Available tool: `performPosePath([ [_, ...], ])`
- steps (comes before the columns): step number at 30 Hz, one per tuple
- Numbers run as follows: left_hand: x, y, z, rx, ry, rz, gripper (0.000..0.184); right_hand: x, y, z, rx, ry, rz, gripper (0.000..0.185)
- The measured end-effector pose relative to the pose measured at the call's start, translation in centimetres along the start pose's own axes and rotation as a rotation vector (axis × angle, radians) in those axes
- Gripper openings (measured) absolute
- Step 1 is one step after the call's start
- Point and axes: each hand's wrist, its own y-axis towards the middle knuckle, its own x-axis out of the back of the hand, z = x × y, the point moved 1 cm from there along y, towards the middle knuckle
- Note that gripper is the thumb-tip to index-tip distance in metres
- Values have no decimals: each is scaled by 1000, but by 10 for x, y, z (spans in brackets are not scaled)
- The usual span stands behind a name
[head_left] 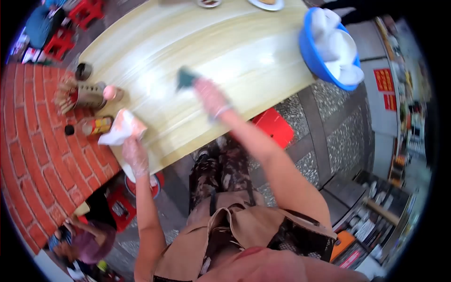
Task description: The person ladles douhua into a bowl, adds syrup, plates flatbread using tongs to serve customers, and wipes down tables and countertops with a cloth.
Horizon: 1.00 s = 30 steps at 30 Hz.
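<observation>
My right hand [211, 97], in a clear plastic glove, is closed on a dark green cloth [186, 79] against the middle of the pale table [225, 51]; cloth and fingers are blurred. At the table's left end my left hand [135, 157], gloved the same way, grips the lower edge of a white and orange tissue packet [123, 128]. Just beyond that packet stand a sauce bottle [96, 125] with a dark cap, a pink-topped bottle [112, 93] and a metal holder [90, 95] full of chopsticks.
A blue basin [311, 56] heaped with white bowls sits at the table's right end. Plates [267, 4] lie along the far edge. A red stool [275, 128] is tucked by the near side. An orange brick wall [42, 155] borders the left; another person [91, 239] sits at lower left.
</observation>
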Motion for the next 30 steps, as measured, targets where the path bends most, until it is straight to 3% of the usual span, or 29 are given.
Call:
performPosePath([
  [1, -4, -3, 5, 37, 61, 29, 10, 11, -4, -67, -136, 8, -58, 28],
  [2, -7, -4, 8, 64, 82, 57, 12, 39, -4, -124, -302, -164, 360, 37],
  [3, -10, -5, 13, 64, 71, 40, 14, 63, -21, -168, -516, -120, 239, 37],
  [4, -14, -5, 14, 68, 61, 22, 16, 70, -46, -225, -651, -108, 255, 35],
  [5, -12, -5, 10, 46, 51, 9, 16, 71, -84, -254, -765, -273, 113, 35],
  [6, -6, -5, 4, 50, 94, 59, 25, 73, -111, -271, -877, -434, -26, 35],
  [8, 14, 0, -26, 37, 141, 105, 34, 87, -112, -249, -1135, -327, -1, 42],
  [9, 29, 1, -56, 99, 291, 83, 44, 70, -109, -238, -1184, -204, 38, 41],
  [10, 36, 1, -86, 156, 438, 54, 55, 55, -100, -189, -753, -863, 639, 41],
  [13, 25, -18, -189, 62, 217, -5, 68, -30, -87, -34, -543, 268, 36, 29],
  [14, 16, -24, -234, 3, 178, -8, 68, 90, -70, 1, -804, 948, 395, 26],
  [15, 9, -30, -282, -71, 72, 6, 68, 42, -91, 33, -445, 1192, 289, 21],
  [17, 4, -52, -380, -213, -108, 25, 67, 16, -126, 34, -820, 739, -739, 17],
  [20, 9, -106, -515, -311, -323, 11, 53, 152, -243, -98, -797, 960, 478, 17],
  [22, 3, -146, -597, -457, -474, 60, 49, 171, -359, -201, -719, 645, 202, 23],
  [24, -13, -196, -693, -327, -802, 315, 47, 314, -486, -277, -1361, 1323, -35, 27],
  [26, -23, -221, -788, -620, -786, 477, 45, 398, -599, -309, -1208, 1433, -734, 40],
  [28, 1, -232, -892, -854, -874, 628, 46, 465, -661, -333, -1163, 2304, -984, 52],
  [29, 17, -230, -938, -890, -927, 631, 47, 510, -671, -333, -923, 2358, -1162, 60],
  [30, 29, -240, -987, -927, -986, 627, 48, 562, -677, -324, -898, 2335, -1211, 60],
])
